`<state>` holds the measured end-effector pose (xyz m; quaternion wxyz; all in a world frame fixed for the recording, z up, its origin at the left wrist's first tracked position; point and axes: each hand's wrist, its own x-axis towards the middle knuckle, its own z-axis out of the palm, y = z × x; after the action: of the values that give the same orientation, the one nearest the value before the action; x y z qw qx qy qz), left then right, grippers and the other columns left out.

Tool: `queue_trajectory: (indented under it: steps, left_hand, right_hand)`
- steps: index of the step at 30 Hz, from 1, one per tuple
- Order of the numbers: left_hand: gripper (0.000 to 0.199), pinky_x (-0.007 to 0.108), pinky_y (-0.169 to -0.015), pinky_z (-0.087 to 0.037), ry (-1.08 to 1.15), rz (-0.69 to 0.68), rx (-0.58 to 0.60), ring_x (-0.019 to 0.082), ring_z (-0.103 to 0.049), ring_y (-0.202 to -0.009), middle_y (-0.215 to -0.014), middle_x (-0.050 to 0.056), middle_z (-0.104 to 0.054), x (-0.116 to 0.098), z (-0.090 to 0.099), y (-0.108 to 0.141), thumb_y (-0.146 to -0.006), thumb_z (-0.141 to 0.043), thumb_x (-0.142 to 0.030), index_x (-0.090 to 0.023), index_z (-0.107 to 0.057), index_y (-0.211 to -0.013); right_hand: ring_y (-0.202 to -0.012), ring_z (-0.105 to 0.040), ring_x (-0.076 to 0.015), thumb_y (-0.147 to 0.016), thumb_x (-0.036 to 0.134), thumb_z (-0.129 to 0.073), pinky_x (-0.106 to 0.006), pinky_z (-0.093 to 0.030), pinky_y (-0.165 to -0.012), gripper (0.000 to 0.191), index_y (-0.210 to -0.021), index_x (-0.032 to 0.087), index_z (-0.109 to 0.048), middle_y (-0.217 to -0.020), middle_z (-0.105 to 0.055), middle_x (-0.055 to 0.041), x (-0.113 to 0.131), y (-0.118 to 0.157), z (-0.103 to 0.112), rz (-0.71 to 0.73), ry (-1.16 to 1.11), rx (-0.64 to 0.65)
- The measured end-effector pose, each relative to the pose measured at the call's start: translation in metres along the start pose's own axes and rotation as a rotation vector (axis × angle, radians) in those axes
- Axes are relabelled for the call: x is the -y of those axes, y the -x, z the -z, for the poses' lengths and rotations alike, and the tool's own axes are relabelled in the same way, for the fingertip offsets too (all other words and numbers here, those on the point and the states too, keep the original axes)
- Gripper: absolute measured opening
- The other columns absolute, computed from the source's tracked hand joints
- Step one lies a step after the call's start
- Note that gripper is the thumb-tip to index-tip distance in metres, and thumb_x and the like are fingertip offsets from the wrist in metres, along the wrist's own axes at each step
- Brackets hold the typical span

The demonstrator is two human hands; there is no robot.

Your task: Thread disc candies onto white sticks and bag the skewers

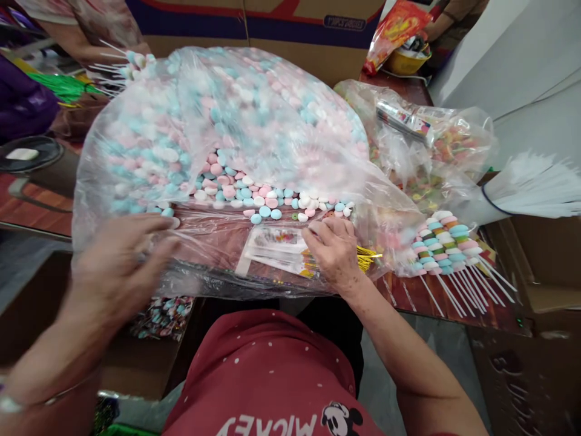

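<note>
A large clear plastic bag (272,109) full of pink, blue and white candies lies open toward me, with loose candies (240,191) spilling at its mouth. My left hand (122,260), smeared by motion, is over the bag's left front edge, its fingertips near a white candy. My right hand (333,251) is at the mouth's right side, fingers curled down together beside the loose candies; what they hold, if anything, is hidden. Under its wrist side lie gold twist ties (367,258) and a packet of small clear bags (276,248).
Candy skewers on white sticks (447,242) lie at the right table edge. Behind them is a bundle of white sticks (531,188) and a bag of gummy candies (422,145). A mug (40,166) stands left. An open carton (136,363) sits below. Another person's arm (82,48) is far left.
</note>
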<state>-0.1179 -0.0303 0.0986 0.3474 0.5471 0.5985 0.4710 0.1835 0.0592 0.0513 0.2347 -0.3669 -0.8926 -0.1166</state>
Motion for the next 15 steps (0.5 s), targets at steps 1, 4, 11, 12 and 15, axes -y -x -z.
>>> queue_trajectory:
  steps: [1,4,11,12,15]
  left_hand:
    - [0.03,0.038,-0.1,-0.045,-0.221,-0.121,-0.015,0.029,-0.051,-0.126,-0.108,-0.002,-0.069,-0.001,-0.016,-0.013,-0.078,-0.074,-0.042,-0.026,-0.069,-0.103]
    - [0.039,0.049,-0.101,-0.042,-0.454,-0.239,0.28,0.032,-0.058,-0.111,-0.109,0.009,-0.068,-0.01,-0.069,-0.036,-0.078,-0.069,-0.049,-0.017,-0.068,-0.101]
    - [0.026,0.026,-0.062,-0.042,0.003,0.203,0.821,0.014,-0.051,-0.066,-0.069,-0.002,-0.057,-0.017,-0.125,-0.048,-0.075,-0.066,-0.041,-0.016,-0.06,-0.077]
    - [0.026,0.025,-0.06,-0.04,0.051,0.244,0.822,0.013,-0.049,-0.065,-0.069,-0.003,-0.055,-0.017,-0.126,-0.049,-0.073,-0.068,-0.04,-0.016,-0.06,-0.078]
    - [0.026,0.023,-0.056,-0.036,0.143,0.332,0.799,0.011,-0.047,-0.062,-0.067,-0.004,-0.054,-0.02,-0.125,-0.05,-0.069,-0.072,-0.037,-0.016,-0.059,-0.077]
  right_hand:
    - [-0.091,-0.048,-0.0212,-0.099,0.019,-0.048,-0.038,-0.033,-0.083,0.02,-0.1,0.022,-0.068,-0.096,-0.066,-0.006,0.002,0.003,0.002,0.037,-0.035,-0.03]
    - [-0.094,-0.051,-0.0195,-0.098,0.017,-0.048,-0.039,-0.034,-0.09,0.022,-0.103,0.023,-0.068,-0.1,-0.068,-0.0052,0.005,0.01,0.006,0.112,-0.094,-0.088]
    - [-0.101,-0.056,-0.0193,-0.098,0.014,-0.045,-0.043,-0.037,-0.096,0.026,-0.105,0.025,-0.068,-0.104,-0.07,-0.0044,0.004,0.025,0.011,0.14,-0.073,-0.199]
    - [-0.101,-0.056,-0.0193,-0.097,0.014,-0.045,-0.043,-0.037,-0.096,0.026,-0.105,0.024,-0.068,-0.104,-0.07,-0.0047,0.004,0.026,0.012,0.142,-0.083,-0.219]
    - [-0.1,-0.056,-0.0192,-0.097,0.013,-0.047,-0.042,-0.039,-0.096,0.025,-0.106,0.024,-0.068,-0.104,-0.07,-0.0049,0.003,0.027,0.013,0.143,-0.111,-0.257]
